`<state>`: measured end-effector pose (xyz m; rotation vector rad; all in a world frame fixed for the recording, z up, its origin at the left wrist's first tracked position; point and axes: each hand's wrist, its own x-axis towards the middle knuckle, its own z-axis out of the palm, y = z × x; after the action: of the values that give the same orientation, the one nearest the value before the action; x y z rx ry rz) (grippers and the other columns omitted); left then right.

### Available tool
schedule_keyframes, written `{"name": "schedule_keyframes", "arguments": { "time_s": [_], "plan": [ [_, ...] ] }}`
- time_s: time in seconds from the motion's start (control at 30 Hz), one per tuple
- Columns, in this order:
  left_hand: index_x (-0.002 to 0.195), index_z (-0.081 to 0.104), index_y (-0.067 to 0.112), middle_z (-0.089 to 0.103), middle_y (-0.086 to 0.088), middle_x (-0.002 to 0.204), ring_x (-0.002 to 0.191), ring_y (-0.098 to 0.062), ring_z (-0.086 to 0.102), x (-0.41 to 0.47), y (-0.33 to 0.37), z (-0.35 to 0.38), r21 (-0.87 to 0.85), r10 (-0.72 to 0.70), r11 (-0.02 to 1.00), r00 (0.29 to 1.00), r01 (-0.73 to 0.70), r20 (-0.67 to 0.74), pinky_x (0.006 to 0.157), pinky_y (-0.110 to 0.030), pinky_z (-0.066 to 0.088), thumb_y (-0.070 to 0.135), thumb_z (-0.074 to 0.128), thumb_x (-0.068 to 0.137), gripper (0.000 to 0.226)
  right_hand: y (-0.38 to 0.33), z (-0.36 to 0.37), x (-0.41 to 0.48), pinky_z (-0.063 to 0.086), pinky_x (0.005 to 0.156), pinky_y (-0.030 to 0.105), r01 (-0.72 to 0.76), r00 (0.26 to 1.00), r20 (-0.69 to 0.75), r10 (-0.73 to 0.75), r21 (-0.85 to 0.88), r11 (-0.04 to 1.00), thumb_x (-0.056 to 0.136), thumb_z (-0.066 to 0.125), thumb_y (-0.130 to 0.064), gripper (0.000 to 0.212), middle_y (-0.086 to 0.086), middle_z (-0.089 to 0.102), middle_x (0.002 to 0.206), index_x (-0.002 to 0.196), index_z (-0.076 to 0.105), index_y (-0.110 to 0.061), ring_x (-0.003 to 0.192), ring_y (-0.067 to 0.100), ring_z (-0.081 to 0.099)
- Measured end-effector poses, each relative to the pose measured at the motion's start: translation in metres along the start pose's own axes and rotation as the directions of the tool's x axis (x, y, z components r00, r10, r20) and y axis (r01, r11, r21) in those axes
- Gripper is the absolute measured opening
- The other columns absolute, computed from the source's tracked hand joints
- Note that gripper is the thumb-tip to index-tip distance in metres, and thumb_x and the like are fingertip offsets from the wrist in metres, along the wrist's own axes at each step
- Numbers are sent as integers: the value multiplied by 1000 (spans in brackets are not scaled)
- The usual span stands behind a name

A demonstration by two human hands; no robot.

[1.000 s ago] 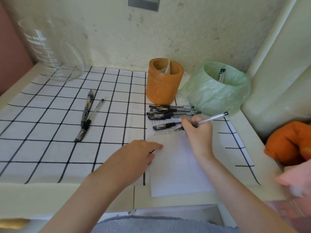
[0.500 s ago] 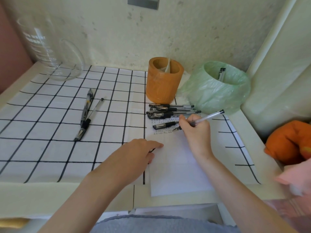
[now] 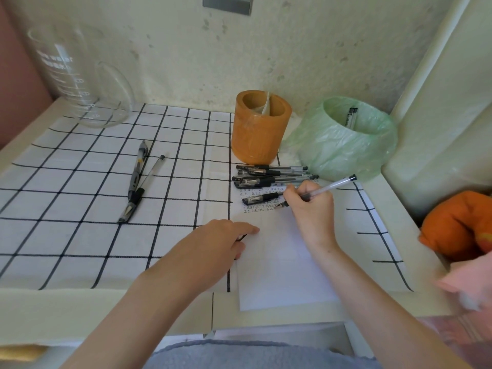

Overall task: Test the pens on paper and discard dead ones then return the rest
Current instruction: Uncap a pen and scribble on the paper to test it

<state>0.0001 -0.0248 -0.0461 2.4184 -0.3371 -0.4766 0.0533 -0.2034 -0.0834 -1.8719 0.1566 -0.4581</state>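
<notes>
A white sheet of paper (image 3: 279, 262) lies on the checked cloth, with rows of small marks at its top. My right hand (image 3: 311, 206) grips a clear pen (image 3: 332, 186), its tip on the paper beside the marks. My left hand (image 3: 210, 251) rests flat on the paper's left edge, holding nothing. Several black pens (image 3: 271, 175) lie in a bunch above the paper, and one more pen (image 3: 262, 198) lies on the marks. Two pens (image 3: 138, 179) lie apart on the cloth to the left. The orange pen holder (image 3: 259, 129) stands behind the bunch. A green-lined bin (image 3: 346, 145) holds pens (image 3: 351, 117).
A large glass beaker (image 3: 80, 75) stands at the back left corner. An orange cloth object (image 3: 458, 222) sits at the right, beyond the table edge. The wall runs along the back, and a pale panel rises on the right.
My right hand has shifted slightly left and up along the rows of marks, with the pen tip on the paper. My left hand has stayed in place.
</notes>
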Motion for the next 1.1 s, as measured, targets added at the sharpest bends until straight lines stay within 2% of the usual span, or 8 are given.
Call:
{"name": "schedule_keyframes", "arguments": {
  "time_s": [0.33, 0.53, 0.63, 0.7, 0.8, 0.9, 1.03, 1.1],
  "plan": [
    [127, 50, 41, 54, 9, 86, 65, -7, 51, 2, -3, 2, -7, 1, 1000, 1000, -1, -9, 75, -24, 48, 18, 42, 96, 39, 0, -1, 1, 24, 48, 19, 12, 1000, -18, -12, -9, 1000, 84, 60, -3, 44, -3, 28, 49, 53, 32, -16, 52, 9, 25],
    [126, 50, 42, 56, 9, 87, 66, -7, 51, 2, -3, 2, -12, 4, 1000, 1000, -4, -16, 76, -25, 48, 18, 42, 96, 39, 0, 0, 1, 27, 50, 19, 10, 1000, 5, -10, -6, 1000, 84, 61, -5, 34, 5, 34, 51, 57, 41, 1, 53, 10, 30],
    [126, 50, 43, 57, 9, 86, 65, -7, 52, 2, -4, 2, -17, 6, 1000, 1000, -6, -14, 76, -26, 48, 18, 43, 96, 39, 1, 0, 1, 27, 50, 20, 7, 1000, 9, -7, -1, 1000, 83, 60, -4, 34, 20, 39, 55, 59, 39, 8, 56, 15, 32],
    [125, 50, 43, 56, 8, 86, 65, -8, 52, 2, -4, 2, -20, 2, 1000, 1000, -3, -12, 77, -26, 49, 18, 43, 96, 39, 1, 0, 1, 26, 50, 21, 4, 1000, 9, -4, 6, 1000, 83, 60, -3, 34, 23, 40, 57, 60, 38, 9, 58, 18, 32],
    [126, 50, 42, 56, 8, 85, 66, -8, 52, 2, -3, 2, -23, 5, 1000, 1000, -6, -10, 78, -26, 49, 18, 43, 96, 39, 1, -1, 1, 24, 48, 19, 1, 1000, 0, -1, 9, 1000, 82, 59, -1, 37, 11, 33, 53, 55, 35, -4, 57, 16, 31],
    [127, 49, 41, 57, 8, 86, 66, -8, 52, 2, -3, 1, -11, 17, 1000, 1000, -17, -5, 77, -26, 49, 18, 43, 96, 39, 0, -1, 1, 22, 46, 16, 6, 1000, -1, -6, 19, 1000, 82, 58, 1, 43, -11, 26, 45, 54, 31, -16, 49, 4, 25],
    [133, 43, 34, 59, 4, 94, 80, -12, 60, 1, 5, -2, -75, 19, 997, 1000, -21, -24, 76, -22, 48, 15, 44, 96, 41, -2, -3, 2, 26, 48, 21, -43, 999, 13, 43, 48, 998, 85, 60, -5, 40, -10, 32, 42, 54, 37, -14, 45, 5, 26],
    [133, 41, 33, 62, 6, 96, 78, -8, 61, 1, 10, -8, -161, 43, 985, 995, -57, -90, 68, -14, 46, 16, 50, 93, 44, -11, -6, 2, 26, 46, 22, -115, 993, 47, 108, 167, 979, 88, 63, -14, 37, -7, 36, 39, 56, 47, -11, 39, 9, 30]
  ]
}}
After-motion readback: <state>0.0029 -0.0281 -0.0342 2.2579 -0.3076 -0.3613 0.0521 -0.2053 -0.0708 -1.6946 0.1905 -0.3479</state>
